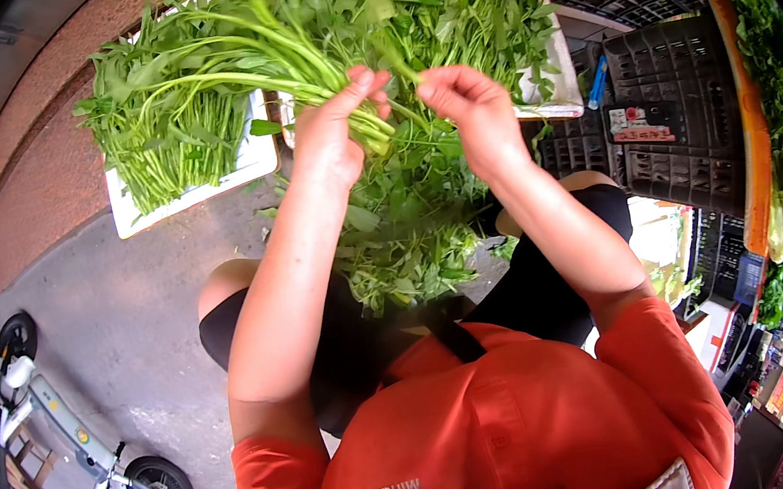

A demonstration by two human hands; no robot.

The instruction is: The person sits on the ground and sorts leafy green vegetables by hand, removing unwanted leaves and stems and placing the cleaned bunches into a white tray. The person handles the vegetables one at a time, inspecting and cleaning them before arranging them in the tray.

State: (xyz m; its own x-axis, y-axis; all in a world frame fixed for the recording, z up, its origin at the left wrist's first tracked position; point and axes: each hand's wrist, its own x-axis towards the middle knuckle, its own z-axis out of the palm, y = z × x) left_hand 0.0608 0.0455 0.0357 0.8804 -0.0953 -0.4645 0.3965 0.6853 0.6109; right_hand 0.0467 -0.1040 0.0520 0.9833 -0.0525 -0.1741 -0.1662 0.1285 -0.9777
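My left hand [330, 131] is closed around a bunch of long green stems with leaves, probably water spinach [268, 73]. The leafy ends fan out to the upper left, and the cut ends stick out past my fingers. In my right hand [470, 106], thumb and fingertips pinch a single leafy sprig [398, 60], blurred at its top. Under the left bunch, a white tray [261, 147] bears neatly aligned stems [194, 159]. A second white tray [558, 92] behind my right hand is heaped with loose greens [458, 9]. More leaves [409, 264] lie below, between my knees.
Black plastic crates [670, 64] stand at the right, with a blue-handled tool [597, 81] and a dark box bearing writing [644, 124] against them. A rusty-brown ledge [39, 178] runs along the upper left. On the concrete floor [127, 299] stands a two-wheeled vehicle [76, 422].
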